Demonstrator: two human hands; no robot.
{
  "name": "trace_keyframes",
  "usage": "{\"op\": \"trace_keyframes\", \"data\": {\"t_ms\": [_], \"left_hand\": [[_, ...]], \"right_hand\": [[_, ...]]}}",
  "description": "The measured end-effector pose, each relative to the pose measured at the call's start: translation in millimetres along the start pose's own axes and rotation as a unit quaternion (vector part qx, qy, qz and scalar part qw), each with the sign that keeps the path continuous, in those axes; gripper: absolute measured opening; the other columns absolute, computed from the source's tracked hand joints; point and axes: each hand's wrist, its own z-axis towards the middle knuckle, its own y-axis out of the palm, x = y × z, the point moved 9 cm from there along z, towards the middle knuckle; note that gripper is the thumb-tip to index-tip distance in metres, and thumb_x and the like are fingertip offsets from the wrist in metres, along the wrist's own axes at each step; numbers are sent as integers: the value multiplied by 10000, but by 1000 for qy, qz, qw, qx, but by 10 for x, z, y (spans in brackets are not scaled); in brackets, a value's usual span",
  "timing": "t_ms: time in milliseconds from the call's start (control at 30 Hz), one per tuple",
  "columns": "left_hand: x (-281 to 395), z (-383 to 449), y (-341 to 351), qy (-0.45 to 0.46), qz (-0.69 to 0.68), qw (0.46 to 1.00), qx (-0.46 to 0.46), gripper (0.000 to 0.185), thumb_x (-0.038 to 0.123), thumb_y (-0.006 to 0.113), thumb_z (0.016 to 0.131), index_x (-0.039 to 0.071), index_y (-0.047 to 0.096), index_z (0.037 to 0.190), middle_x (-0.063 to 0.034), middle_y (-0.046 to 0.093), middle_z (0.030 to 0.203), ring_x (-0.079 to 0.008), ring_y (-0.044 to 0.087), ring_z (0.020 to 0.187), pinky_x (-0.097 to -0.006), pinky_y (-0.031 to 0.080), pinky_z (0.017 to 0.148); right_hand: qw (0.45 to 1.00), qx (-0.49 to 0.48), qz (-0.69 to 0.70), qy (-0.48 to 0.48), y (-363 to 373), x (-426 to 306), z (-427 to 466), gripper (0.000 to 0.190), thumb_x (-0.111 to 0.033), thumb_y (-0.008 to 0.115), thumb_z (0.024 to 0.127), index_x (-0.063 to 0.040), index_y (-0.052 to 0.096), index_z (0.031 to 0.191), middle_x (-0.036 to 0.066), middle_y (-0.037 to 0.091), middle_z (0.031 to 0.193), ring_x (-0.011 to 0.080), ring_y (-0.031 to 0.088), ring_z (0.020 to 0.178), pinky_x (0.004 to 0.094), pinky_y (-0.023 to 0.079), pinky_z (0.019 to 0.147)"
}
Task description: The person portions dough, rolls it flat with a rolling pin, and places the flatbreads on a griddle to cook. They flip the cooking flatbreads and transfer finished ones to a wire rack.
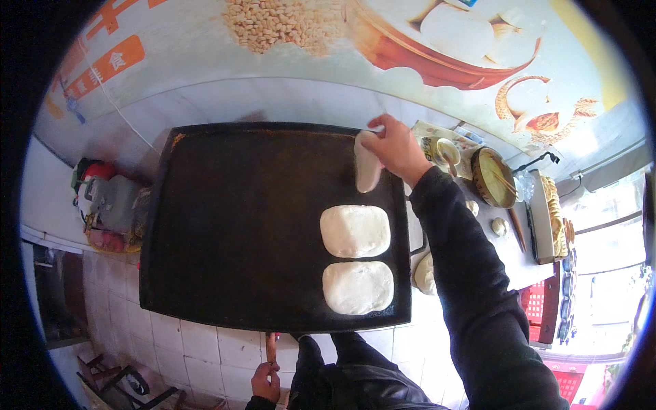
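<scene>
My right hand (pixel 397 148) grips the upper end of a flat piece of dough (pixel 367 166) between thumb and fingers. The dough hangs over the back right corner of a large black griddle pan (pixel 246 220), seen nearly edge-on. Nearer to me, two flattened white dough pieces, a rear one (pixel 354 231) and a front one (pixel 357 288), lie one before the other along the pan's right side. Below the front rim, my left hand (pixel 265 382) is closed around the lower end of a wooden handle (pixel 271 348); its far end is hidden by the pan.
Right of the pan, a work table (pixel 505 256) bears a round basket (pixel 493 177) with chopsticks, a tub (pixel 447 152), a dough ball (pixel 500 226) and a wooden stick (pixel 517 229). A box of baked pieces (pixel 551 218) stands farther right. Plastic containers (pixel 113 202) are at left.
</scene>
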Motion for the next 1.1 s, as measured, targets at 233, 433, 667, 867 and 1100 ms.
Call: {"op": "trace_keyframes", "data": {"t_ms": [233,433,667,867,1100], "left_hand": [[-1707,-378,623,-251,-69,964,-49,126,114,657,949,15,710,1005,-154,770,995,-265,765,875,-396,611,785],[-2454,-813,851,-426,-210,876,-89,159,197,701,969,38,691,960,-85,699,828,-203,677,713,-334,526,592],[-2636,-732,585,-275,-150,940,-135,196,182,674,987,5,672,1073,-127,732,937,-244,749,825,-345,575,597],[-2452,-634,718,-406,-376,831,-51,180,138,674,981,-8,655,1084,-118,713,976,-249,740,854,-345,576,647],[-2327,-694,551,-418,-343,840,-44,141,95,654,976,-2,660,1078,-110,711,972,-254,739,870,-356,580,651]], "right_hand": [[987,-78,96,101,94,358,-534,291,-219,711,930,45,707,1053,167,742,891,239,752,807,376,612,717],[965,-115,-227,69,509,816,-1188,414,-279,761,820,-32,711,1148,214,716,1138,376,680,1116,492,547,985],[940,-166,-259,149,713,768,-1275,436,-157,700,805,-15,651,1214,250,648,1281,405,642,1170,490,518,1041],[994,-15,-91,61,469,883,-1380,482,-47,660,809,-1,617,1287,296,635,1203,474,633,1117,508,519,1040],[966,-55,231,106,-273,-259,-1279,349,-121,742,922,28,669,1228,79,670,939,152,663,829,316,605,789]]}}
